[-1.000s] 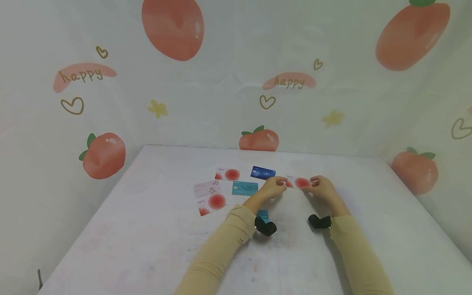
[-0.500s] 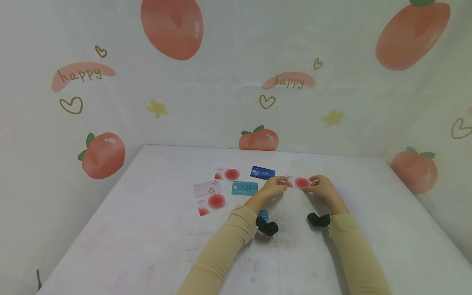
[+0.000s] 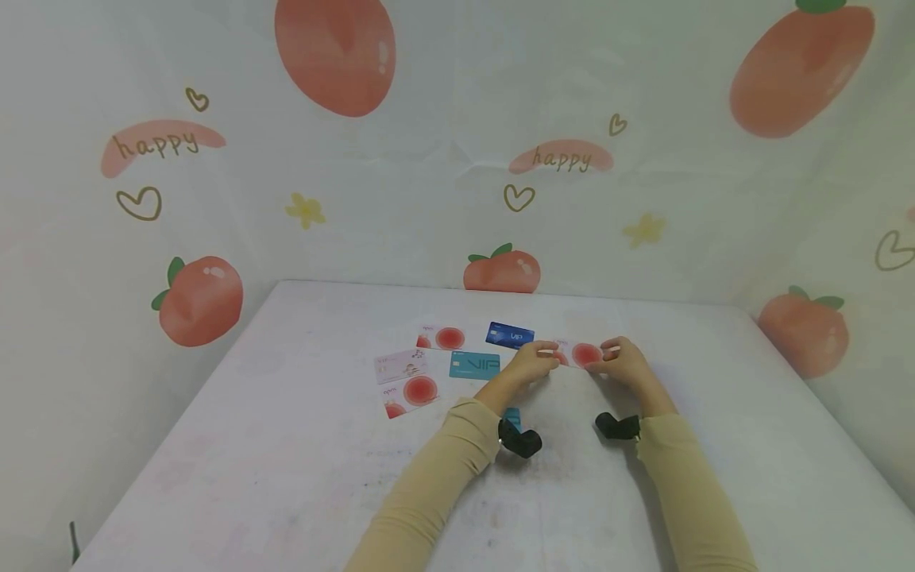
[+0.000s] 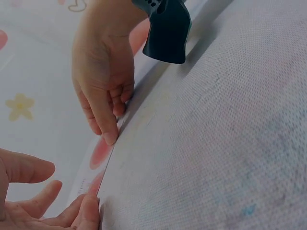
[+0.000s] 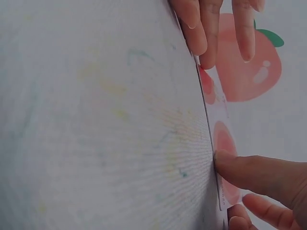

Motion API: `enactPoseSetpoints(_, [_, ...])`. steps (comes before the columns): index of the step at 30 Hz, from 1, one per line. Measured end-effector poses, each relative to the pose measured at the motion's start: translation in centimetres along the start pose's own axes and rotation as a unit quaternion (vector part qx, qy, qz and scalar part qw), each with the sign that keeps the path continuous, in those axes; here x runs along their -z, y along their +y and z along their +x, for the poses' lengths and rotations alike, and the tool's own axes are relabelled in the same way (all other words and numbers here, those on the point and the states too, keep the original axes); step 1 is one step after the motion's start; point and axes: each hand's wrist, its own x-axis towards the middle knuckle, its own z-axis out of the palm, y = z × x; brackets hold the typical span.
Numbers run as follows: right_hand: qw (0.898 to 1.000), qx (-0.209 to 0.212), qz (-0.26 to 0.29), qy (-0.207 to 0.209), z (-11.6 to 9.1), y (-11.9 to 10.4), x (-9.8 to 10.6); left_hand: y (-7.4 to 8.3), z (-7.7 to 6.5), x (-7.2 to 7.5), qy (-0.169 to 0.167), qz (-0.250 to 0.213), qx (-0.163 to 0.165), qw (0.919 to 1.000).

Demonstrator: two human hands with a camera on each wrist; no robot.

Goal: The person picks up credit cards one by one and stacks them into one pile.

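A white card with a red circle (image 3: 584, 354) lies flat on the table between the two hands in the head view. My right hand (image 3: 626, 367) pinches its right end; in the right wrist view the thumb (image 5: 249, 172) sits on the card's near edge, other fingers partly hidden behind. The left hand (image 3: 529, 364) touches the card's left end with fairly straight fingertips (image 4: 86, 213), its thumb raised off. Just left of that hand lie a blue VIP card (image 3: 511, 334) and a teal VIP card (image 3: 473, 365).
Further left are two more red-circle cards, one at the back (image 3: 441, 338) and one in front (image 3: 411, 394), with a pale pink card (image 3: 401, 367) between. Another blue card (image 3: 512, 416) is partly hidden by the left wrist camera (image 3: 520, 440). A printed cloth wall stands behind the table (image 3: 286, 492).
Almost nothing differs. The red-circle card between the hands has shifted very slightly, and both hands keep their places at its ends.
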Motion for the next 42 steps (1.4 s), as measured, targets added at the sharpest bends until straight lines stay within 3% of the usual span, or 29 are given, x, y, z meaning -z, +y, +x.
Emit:
enactPoseSetpoints(5, [1.0, 0.005, 0.003, 0.006, -0.1, -0.1, 0.0, 0.1, 0.2, -0.1, 0.009, -0.028, 0.009, 0.9995])
enactPoseSetpoints(13, [0.999, 0.031, 0.01, 0.014, -0.6, -0.3, 0.3, 0.4, -0.2, -0.3, 0.038, -0.014, 0.005, 0.9992])
enactPoseSetpoints(22, [0.999, 0.046, 0.016, 0.01, -1.5, -1.4, 0.7, 0.3, -0.6, 0.3, 0.052, 0.036, -0.05, 0.9967])
enactPoseSetpoints(28, [0.997, 0.069, 0.019, 0.011, -1.8, -1.8, 0.8, 0.5, -1.2, 0.8, 0.046, 0.042, -0.082, 0.9947])
enactPoseSetpoints(38, [0.997, 0.079, 0.015, 0.007, -2.8, -2.6, 0.8, -0.1, -1.2, 1.5, 0.055, 0.095, -0.123, 0.9863])
enactPoseSetpoints(42, [0.996, 0.089, 0.014, 0.005, -2.9, -2.7, 0.8, -0.1, -1.3, 1.8, 0.055, 0.097, -0.134, 0.9847])
